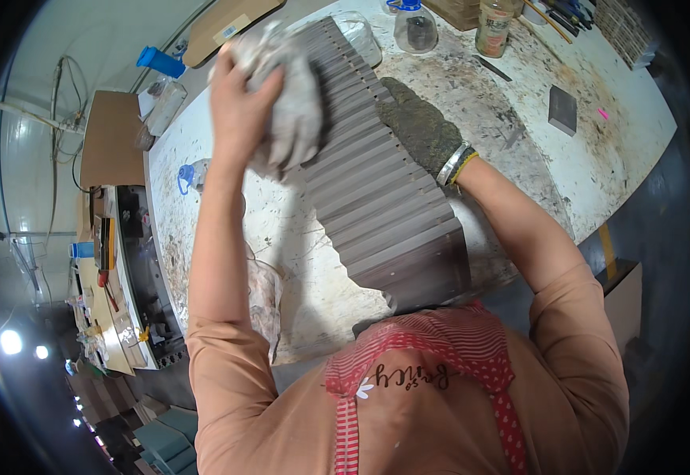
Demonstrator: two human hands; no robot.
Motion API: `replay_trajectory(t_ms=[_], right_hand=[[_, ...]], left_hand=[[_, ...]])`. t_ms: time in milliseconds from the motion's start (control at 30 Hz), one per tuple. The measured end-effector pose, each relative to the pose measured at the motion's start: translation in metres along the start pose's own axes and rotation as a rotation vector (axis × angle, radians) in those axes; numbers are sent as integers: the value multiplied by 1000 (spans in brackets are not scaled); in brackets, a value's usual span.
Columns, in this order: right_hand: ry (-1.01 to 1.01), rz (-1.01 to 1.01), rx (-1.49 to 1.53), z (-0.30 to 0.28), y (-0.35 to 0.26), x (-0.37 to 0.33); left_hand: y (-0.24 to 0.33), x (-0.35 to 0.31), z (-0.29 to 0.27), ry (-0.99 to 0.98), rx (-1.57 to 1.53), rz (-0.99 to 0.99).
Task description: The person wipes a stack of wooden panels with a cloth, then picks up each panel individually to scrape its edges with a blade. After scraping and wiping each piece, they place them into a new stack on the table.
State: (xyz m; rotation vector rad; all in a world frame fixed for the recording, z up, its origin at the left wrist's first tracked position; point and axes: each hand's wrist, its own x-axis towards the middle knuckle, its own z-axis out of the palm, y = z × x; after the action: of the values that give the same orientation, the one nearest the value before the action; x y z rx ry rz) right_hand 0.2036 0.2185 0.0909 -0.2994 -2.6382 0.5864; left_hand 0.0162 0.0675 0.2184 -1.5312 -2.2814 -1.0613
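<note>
A long dark-grey ridged panel [384, 198] slants across the table, its near end close to my apron. My bare left hand [238, 107] is closed on a dirty white rag [296, 107], which lies over the panel's left side near the far end. Some blur softens this hand and the cloth. On the opposite edge, my right hand [420, 127] wears a dark, soiled glove and grips the panel. Its fingertips are partly hidden at that edge.
The stained white table [519, 134] holds a small grey block [562, 109], a labelled jar [494, 30] and a clear blue-topped bottle [416, 30]. A blue-handled container [190, 176] stands left of my left forearm. A crumpled cloth [262, 297] lies near the front edge.
</note>
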Motion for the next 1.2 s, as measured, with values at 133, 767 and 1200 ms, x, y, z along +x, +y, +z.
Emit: replay_trajectory(t_ms=[133, 767, 1200], right_hand=[[13, -11, 53, -4, -11, 3], [108, 263, 417, -9, -14, -5], [-41, 372, 244, -29, -23, 51]], left_hand=[[36, -22, 61, -275, 50, 215], [-3, -28, 49, -181, 154, 11], [-3, -1, 43, -46, -329, -212]])
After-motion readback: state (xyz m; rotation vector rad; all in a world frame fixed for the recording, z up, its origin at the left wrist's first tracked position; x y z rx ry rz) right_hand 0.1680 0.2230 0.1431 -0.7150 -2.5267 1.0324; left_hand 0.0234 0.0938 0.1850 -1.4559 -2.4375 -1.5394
